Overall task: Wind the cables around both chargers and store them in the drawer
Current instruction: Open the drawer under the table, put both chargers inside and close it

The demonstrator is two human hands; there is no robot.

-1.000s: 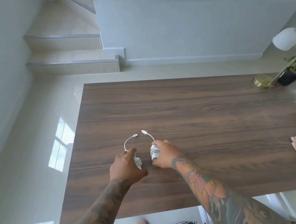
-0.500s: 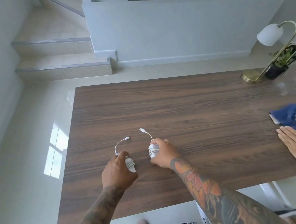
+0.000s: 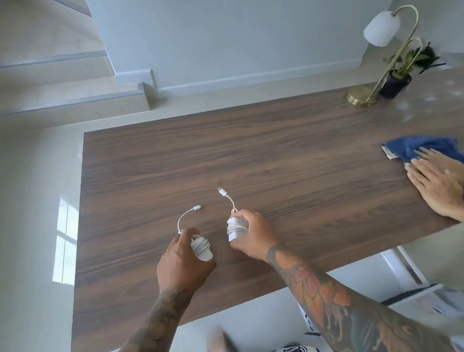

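Observation:
Two white chargers with their cables wound round them are over the near part of the wooden table (image 3: 280,146). My left hand (image 3: 181,262) grips the left charger (image 3: 202,247), whose short cable end curls up to a plug beyond my fingers. My right hand (image 3: 252,236) grips the right charger (image 3: 236,228), and its loose cable end sticks out toward the table's middle. No drawer shows clearly in this view.
Another person's hands (image 3: 438,181) press a blue cloth (image 3: 428,150) on the table's right side. A brass lamp (image 3: 383,37) and a small potted plant (image 3: 400,74) stand at the far right corner. White furniture (image 3: 405,271) sits under the table's near right edge. Stairs rise at the back left.
My view has turned right, so the lamp and the other person's hands show more. Both my hands keep their grip on the chargers and have drawn slightly apart.

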